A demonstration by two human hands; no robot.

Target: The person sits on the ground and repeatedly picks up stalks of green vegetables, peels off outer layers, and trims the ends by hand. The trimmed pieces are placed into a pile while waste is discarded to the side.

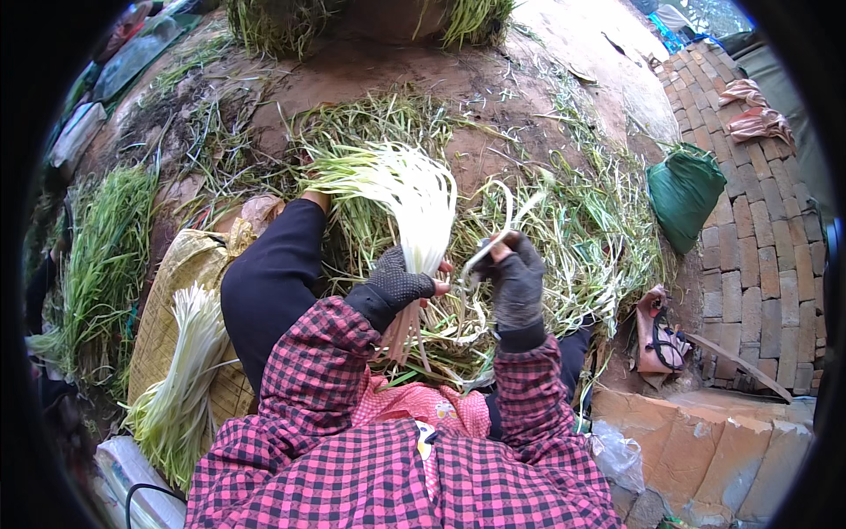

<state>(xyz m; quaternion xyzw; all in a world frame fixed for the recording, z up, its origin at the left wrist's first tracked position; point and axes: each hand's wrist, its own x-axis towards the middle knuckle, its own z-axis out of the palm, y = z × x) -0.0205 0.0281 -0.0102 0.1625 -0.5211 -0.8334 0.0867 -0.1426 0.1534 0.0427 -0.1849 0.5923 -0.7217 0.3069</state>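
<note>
My left hand (pixel 400 281), in a dark fingerless glove with dotted grip, is closed around a bunch of pale leafy stalks (pixel 423 205), perhaps blanched chives. The white part runs through my fist, and the yellow-green leaf tips fan out away from me to the left. To its right, my right hand (pixel 517 278), in a worn dark glove, pinches a few loose pale stalks (pixel 509 228) between thumb and fingers. Those strands stand apart from the bunch. Beneath both hands spreads a heap of cut and discarded leaves (pixel 555 264).
A bundle of white-ended stalks (pixel 188 370) lies on a yellow woven sack (pixel 158 291) at left. Tall green leaves (pixel 112 258) are piled beyond it. At right are a green bag (pixel 686 195), a brick path (pixel 753 264), a wooden strip (pixel 740 367) and flattened cardboard (pixel 700 443).
</note>
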